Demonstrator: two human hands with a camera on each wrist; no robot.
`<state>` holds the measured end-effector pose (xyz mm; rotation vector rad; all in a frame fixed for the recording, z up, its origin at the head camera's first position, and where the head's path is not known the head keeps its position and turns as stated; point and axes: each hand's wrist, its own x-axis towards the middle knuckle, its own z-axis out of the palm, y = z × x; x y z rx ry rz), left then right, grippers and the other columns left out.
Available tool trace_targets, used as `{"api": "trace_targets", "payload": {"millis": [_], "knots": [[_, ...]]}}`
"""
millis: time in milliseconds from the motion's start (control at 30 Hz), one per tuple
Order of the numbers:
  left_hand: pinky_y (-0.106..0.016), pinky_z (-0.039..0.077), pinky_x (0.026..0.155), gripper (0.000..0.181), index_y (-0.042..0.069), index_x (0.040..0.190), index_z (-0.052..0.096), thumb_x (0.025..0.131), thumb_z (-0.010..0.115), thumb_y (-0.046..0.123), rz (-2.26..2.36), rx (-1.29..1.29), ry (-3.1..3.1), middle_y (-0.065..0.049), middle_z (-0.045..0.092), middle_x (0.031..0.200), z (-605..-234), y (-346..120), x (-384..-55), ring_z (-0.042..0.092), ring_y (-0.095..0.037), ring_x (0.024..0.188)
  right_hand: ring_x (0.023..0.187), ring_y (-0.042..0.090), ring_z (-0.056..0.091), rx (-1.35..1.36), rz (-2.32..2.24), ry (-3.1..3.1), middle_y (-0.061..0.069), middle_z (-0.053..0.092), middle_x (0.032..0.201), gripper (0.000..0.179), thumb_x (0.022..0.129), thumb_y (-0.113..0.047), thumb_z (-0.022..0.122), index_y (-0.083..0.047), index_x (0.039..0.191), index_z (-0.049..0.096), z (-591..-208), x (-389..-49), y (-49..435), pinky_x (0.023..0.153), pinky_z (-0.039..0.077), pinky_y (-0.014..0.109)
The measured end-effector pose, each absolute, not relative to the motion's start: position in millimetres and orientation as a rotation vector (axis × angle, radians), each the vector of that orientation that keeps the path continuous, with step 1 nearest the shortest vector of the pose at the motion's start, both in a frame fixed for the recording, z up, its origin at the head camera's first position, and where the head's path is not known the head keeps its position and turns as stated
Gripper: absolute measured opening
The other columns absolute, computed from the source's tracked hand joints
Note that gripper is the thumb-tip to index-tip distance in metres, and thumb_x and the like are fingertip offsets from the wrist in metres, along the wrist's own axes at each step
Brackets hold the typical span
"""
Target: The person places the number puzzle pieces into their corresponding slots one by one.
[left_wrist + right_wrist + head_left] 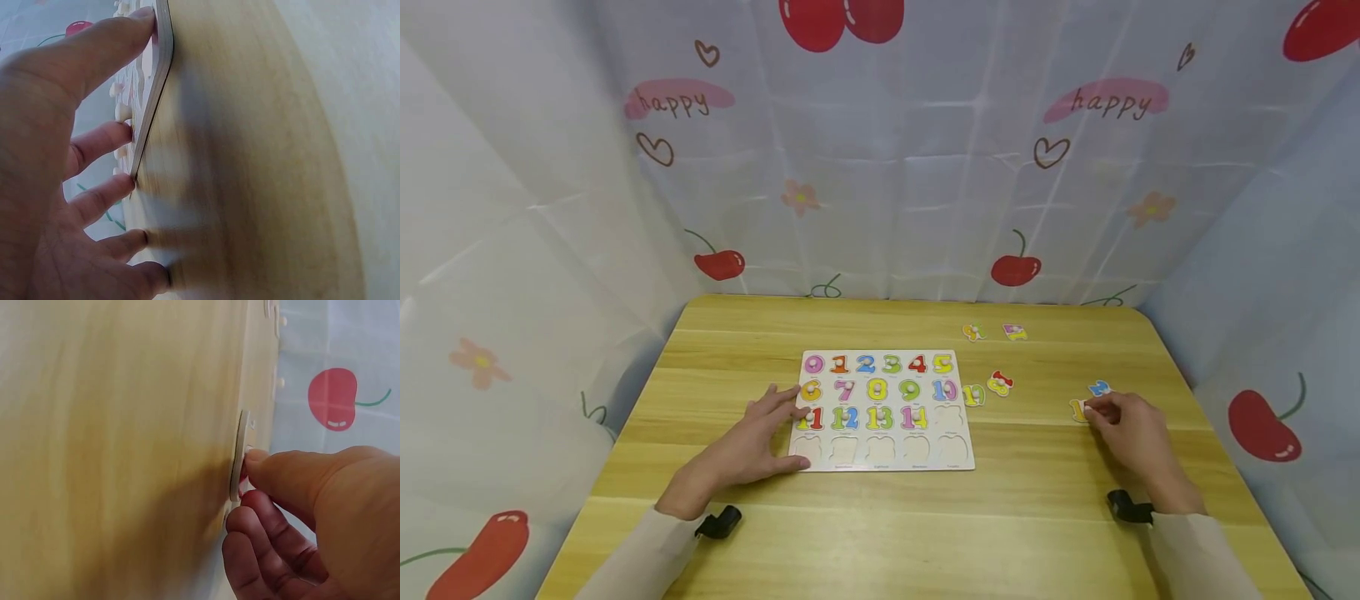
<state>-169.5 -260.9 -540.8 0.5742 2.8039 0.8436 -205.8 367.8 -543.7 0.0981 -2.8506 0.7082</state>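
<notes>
A white wooden number puzzle board (882, 479) lies on the table. Numbers 0 to 14 sit in it, each with a small knob, and several bare recesses show along the bottom and at the right end of the third row. My left hand (758, 442) rests spread over the board's left edge, thumb (119, 47) at the near corner and fingertips near the 6 and 11. On the right side, my right hand (1131, 433) pinches the knob of a number piece (1077, 410) with a yellow 1; its other digit is hidden. In the right wrist view that piece (239, 456) stays low at the tabletop.
A blue-marked piece (1099, 388) lies just beyond my right hand. Loose pieces lie right of the board: a yellow-green one (974, 395) touching its edge, a red-and-yellow one (1000, 383), and farther back an orange-and-green (973, 332) and a purple-and-yellow one (1014, 332). Curtains surround the table.
</notes>
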Motion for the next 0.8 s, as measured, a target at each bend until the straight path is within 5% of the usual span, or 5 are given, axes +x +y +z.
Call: {"api": "trace_targets", "payload": {"millis": [233, 533, 800], "knots": [[-0.088, 0.02, 0.138, 0.071, 0.014, 0.151, 0.072, 0.094, 0.1, 0.044, 0.844, 0.574, 2.807, -0.02, 0.038, 0.189, -541, -261, -169, 0.019, -0.063, 0.178, 0.087, 0.03, 0.078, 0.134, 0.717, -2.869, 0.022, 0.078, 0.105, 0.012, 0.106, -0.012, 0.087, 0.0, 0.11, 0.088, -533, -206, 349, 0.073, 0.057, 0.031], [-0.088, 0.02, 0.138, 0.071, 0.014, 0.151, 0.071, 0.094, 0.099, 0.046, 0.843, 0.571, 2.798, -0.019, 0.037, 0.19, -540, -260, -170, 0.018, -0.062, 0.178, 0.097, 0.041, 0.081, 0.236, 0.783, -2.845, 0.03, 0.075, 0.116, 0.014, 0.104, -0.012, 0.089, 0.001, 0.11, 0.087, -527, -208, 301, 0.085, 0.068, 0.061], [-0.089, 0.021, 0.137, 0.071, 0.013, 0.15, 0.072, 0.094, 0.1, 0.045, 0.839, 0.588, 2.801, -0.021, 0.037, 0.19, -539, -260, -170, 0.019, -0.064, 0.177, 0.095, 0.031, 0.08, 0.368, 0.813, -2.832, 0.016, 0.078, 0.11, 0.01, 0.1, -0.011, 0.093, -0.005, 0.104, 0.086, -524, -209, 252, 0.084, 0.068, 0.048]]}}
